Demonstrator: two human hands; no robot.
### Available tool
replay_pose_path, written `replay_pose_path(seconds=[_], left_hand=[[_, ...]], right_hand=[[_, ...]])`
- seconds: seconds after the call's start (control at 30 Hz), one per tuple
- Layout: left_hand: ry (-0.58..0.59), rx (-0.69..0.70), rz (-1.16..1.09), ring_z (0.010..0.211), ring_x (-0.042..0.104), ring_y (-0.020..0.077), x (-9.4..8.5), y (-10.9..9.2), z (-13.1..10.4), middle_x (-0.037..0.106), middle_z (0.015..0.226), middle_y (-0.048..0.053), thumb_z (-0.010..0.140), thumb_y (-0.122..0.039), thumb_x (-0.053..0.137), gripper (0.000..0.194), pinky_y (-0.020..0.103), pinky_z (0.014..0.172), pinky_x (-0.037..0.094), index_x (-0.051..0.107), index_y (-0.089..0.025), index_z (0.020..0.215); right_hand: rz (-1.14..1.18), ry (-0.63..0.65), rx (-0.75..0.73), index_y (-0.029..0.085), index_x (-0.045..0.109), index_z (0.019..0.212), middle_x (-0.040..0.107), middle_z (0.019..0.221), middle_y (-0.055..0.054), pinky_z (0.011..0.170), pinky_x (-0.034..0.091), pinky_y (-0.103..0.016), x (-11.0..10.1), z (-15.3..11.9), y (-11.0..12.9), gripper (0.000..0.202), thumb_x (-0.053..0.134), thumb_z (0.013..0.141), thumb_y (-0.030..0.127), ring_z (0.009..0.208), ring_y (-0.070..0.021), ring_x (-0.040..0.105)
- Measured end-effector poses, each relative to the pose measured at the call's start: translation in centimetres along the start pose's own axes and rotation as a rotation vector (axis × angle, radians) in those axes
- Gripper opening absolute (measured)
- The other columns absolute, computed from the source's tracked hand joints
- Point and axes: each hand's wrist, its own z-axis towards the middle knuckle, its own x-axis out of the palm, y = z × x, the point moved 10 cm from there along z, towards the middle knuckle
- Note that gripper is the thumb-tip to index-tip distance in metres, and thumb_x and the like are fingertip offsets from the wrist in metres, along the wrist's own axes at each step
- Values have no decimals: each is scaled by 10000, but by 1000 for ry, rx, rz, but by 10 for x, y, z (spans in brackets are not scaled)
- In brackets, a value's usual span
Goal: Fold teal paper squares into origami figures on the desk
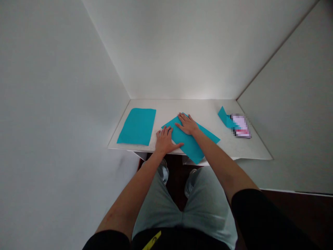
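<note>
A blue sheet (192,147) lies turned at an angle on the white table, its near corner reaching past the front edge. My left hand (166,139) rests at its left side with fingers spread, the thumb over the sheet. Flat on the sheet's upper part lies my right hand (187,125), fingers apart. Neither hand grips anything. To the left, another blue sheet (137,126) lies flat, untouched.
On the right of the white table (171,104) a blue strip (224,117) stands bent beside a pixelated, phone-like object (241,125). White walls border the table on the left, back and right. My legs are below its front edge.
</note>
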Motion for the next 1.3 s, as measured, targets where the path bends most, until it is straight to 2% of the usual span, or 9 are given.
replay_pose_path(seconds=[0.17, 0.23, 0.33, 0.5, 0.63, 0.73, 0.9, 1.13, 1.3], left_hand=[[14, -7, 1, 1642, 318, 408, -2, -1, -1, 459, 1727, 150, 849, -910, 618, 1051, 599, 1328, 245, 478, -241, 1647], [15, -8, 1, 1644, 311, 415, 0, 0, -2, 457, 1727, 158, 853, -908, 611, 1052, 606, 1325, 247, 469, -238, 1652], [7, 0, -3, 1647, 301, 423, 2, -1, -1, 460, 1723, 162, 857, -903, 612, 1055, 611, 1320, 251, 461, -231, 1656], [13, 1, -21, 1647, 287, 442, 1, -2, -1, 449, 1728, 159, 842, -896, 643, 1078, 619, 1319, 249, 447, -233, 1669], [6, 12, -27, 1647, 286, 443, 0, -2, 0, 450, 1725, 169, 846, -901, 633, 1078, 628, 1315, 253, 449, -227, 1666], [-2, 22, -17, 1647, 292, 438, 0, -2, 0, 448, 1727, 175, 847, -906, 624, 1081, 635, 1310, 256, 450, -219, 1664], [15, 22, 15, 1649, 295, 441, 4, 0, 0, 440, 1738, 164, 855, -876, 641, 1048, 633, 1312, 257, 461, -233, 1663], [-5, -1, 17, 1649, 278, 468, 1, 0, 0, 429, 1730, 209, 798, -941, 638, 1153, 637, 1312, 264, 454, -205, 1665], [0, -19, 21, 1648, 287, 445, 1, -1, -1, 397, 1742, 231, 801, -965, 601, 1206, 625, 1324, 248, 425, -153, 1675]], right_hand=[[-24, -84, 40, 72, 240, 1754, 231, 1820, -177, 1392, 50, -590, -11, 3, 0, 851, 215, 1109, 626, 1712, -317, 154], [-12, -127, -15, 58, 235, 1752, 212, 1826, -172, 1393, 75, -581, -13, -18, 15, 808, 193, 1124, 564, 1716, -305, 134], [27, -34, -141, 152, 263, 1762, 293, 1809, -125, 1384, 178, -560, 1, -67, 28, 742, 176, 1137, 543, 1699, -271, 224], [-48, -32, -20, 173, 196, 1777, 237, 1822, -135, 1372, 213, -607, -4, -146, -35, 782, 276, 1117, 584, 1685, -320, 266], [-116, -85, 108, 89, 208, 1762, 290, 1796, -199, 1363, 179, -663, -20, -169, -67, 777, 248, 1120, 524, 1674, -362, 285], [-94, -133, 104, 89, 232, 1758, 287, 1799, -195, 1359, 192, -666, -21, -157, -40, 744, 224, 1129, 486, 1685, -353, 257], [-10, -48, -6, 116, 318, 1739, 286, 1805, -166, 1371, 208, -588, 8, -104, 20, 736, 176, 1136, 512, 1691, -298, 250], [-16, -43, 119, 106, 271, 1752, 233, 1822, -164, 1386, 142, -560, 3, -23, -10, 842, 220, 1102, 638, 1699, -307, 220], [-16, -31, 197, 75, 233, 1755, 201, 1828, -172, 1384, 110, -583, 2, 6, -26, 862, 203, 1099, 633, 1708, -321, 174]])
